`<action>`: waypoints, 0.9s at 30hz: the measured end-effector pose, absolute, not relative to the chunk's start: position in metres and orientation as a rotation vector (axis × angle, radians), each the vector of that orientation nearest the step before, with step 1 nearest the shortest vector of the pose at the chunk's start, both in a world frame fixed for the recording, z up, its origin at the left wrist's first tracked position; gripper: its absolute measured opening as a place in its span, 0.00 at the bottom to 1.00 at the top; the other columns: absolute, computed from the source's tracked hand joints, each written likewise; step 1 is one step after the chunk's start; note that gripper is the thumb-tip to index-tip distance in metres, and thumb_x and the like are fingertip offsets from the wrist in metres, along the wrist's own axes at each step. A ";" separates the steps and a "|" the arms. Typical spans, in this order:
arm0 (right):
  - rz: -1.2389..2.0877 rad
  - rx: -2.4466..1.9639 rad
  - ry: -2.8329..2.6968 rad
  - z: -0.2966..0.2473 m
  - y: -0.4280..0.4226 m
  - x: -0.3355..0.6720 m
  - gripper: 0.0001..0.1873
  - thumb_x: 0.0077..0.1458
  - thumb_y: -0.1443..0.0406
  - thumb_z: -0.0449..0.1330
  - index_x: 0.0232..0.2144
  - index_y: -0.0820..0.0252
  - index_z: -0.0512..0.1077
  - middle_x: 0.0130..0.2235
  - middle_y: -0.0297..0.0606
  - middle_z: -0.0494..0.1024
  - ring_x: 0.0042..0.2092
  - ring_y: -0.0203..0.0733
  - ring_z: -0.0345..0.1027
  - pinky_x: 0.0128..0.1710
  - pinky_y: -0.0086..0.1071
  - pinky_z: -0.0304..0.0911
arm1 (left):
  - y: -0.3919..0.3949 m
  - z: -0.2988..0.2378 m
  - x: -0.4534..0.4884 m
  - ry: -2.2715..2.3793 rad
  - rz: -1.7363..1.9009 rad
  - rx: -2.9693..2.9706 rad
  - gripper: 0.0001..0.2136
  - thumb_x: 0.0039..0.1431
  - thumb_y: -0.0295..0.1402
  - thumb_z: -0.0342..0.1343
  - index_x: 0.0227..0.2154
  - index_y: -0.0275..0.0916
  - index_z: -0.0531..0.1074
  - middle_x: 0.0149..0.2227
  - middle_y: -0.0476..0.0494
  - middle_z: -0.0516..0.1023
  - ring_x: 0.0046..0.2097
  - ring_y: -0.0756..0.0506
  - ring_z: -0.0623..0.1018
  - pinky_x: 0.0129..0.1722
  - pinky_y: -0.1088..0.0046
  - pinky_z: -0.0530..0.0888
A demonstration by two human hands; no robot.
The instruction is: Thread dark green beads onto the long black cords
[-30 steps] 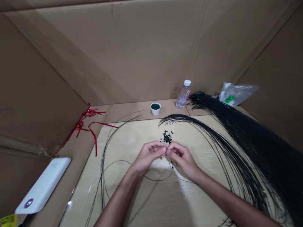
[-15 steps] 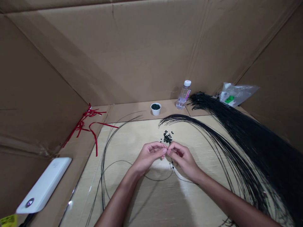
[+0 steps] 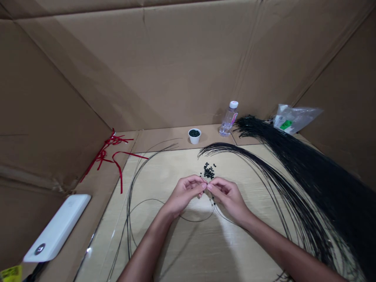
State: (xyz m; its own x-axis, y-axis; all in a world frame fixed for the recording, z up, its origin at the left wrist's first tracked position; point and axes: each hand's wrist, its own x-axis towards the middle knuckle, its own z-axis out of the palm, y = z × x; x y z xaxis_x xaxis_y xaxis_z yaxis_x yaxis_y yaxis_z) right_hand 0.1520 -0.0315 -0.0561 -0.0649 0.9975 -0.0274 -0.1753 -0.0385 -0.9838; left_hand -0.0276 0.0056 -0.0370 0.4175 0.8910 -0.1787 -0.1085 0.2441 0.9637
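My left hand and my right hand meet fingertip to fingertip over the table, both in a pinch. From the right fingertips a thin black cord hangs down, with a few small dark beads on it. It curves in a loop beneath both hands. What lies between the left thumb and finger is too small to make out. Just beyond the fingers is a loose pile of dark beads.
A white cup of dark beads and a clear bottle stand at the back. Bundles of black cord lie at right, near a plastic bag. At left are red ribbons, loose cords and a white device.
The whole view has shifted slightly. Both hands stay pinched together, and the beads hanging on the cord have risen a little toward the fingers.
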 end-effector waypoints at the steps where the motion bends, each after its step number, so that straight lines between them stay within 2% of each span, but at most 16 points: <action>1: 1.364 -1.080 -1.080 -0.057 -0.031 0.152 0.24 0.56 0.44 0.73 0.29 0.59 0.79 0.23 0.32 0.70 0.24 0.35 0.53 0.25 0.31 0.50 | 0.005 -0.037 -0.027 0.891 0.832 1.115 0.18 0.53 0.48 0.76 0.32 0.37 0.84 0.28 0.45 0.78 0.31 0.48 0.72 0.35 0.72 0.71; 5: 1.386 -1.105 -1.012 -0.063 -0.030 0.150 0.26 0.53 0.43 0.75 0.29 0.60 0.80 0.23 0.32 0.69 0.23 0.33 0.50 0.23 0.30 0.46 | 0.004 -0.038 -0.027 0.903 0.875 1.129 0.17 0.53 0.46 0.76 0.32 0.37 0.83 0.29 0.46 0.79 0.32 0.48 0.73 0.35 0.72 0.71; 12: 1.401 -1.097 -0.985 -0.063 -0.028 0.151 0.26 0.50 0.44 0.77 0.32 0.61 0.82 0.24 0.32 0.71 0.25 0.33 0.53 0.25 0.30 0.49 | 0.002 -0.041 -0.025 0.919 0.955 1.126 0.15 0.53 0.43 0.77 0.32 0.38 0.81 0.30 0.47 0.78 0.34 0.48 0.75 0.38 0.73 0.71; 16: 1.438 -1.082 -1.010 -0.060 -0.027 0.154 0.26 0.50 0.44 0.77 0.32 0.60 0.81 0.23 0.30 0.68 0.25 0.33 0.52 0.26 0.30 0.49 | 0.002 -0.042 -0.025 0.903 0.930 1.110 0.15 0.52 0.42 0.78 0.32 0.37 0.81 0.31 0.46 0.79 0.35 0.48 0.75 0.40 0.73 0.72; 23: 1.456 -1.039 -1.142 -0.057 -0.028 0.158 0.24 0.56 0.45 0.74 0.29 0.59 0.77 0.25 0.31 0.68 0.27 0.35 0.56 0.29 0.32 0.52 | 0.006 -0.046 -0.032 0.880 0.894 1.027 0.12 0.53 0.38 0.76 0.32 0.36 0.83 0.28 0.48 0.74 0.32 0.50 0.70 0.35 0.74 0.67; 27: 1.448 -1.019 -1.264 -0.060 -0.030 0.162 0.21 0.60 0.48 0.72 0.31 0.59 0.75 0.28 0.32 0.70 0.31 0.38 0.59 0.32 0.33 0.54 | 0.007 -0.045 -0.032 0.866 0.978 0.924 0.12 0.51 0.38 0.77 0.31 0.37 0.82 0.30 0.49 0.75 0.31 0.51 0.68 0.34 0.74 0.65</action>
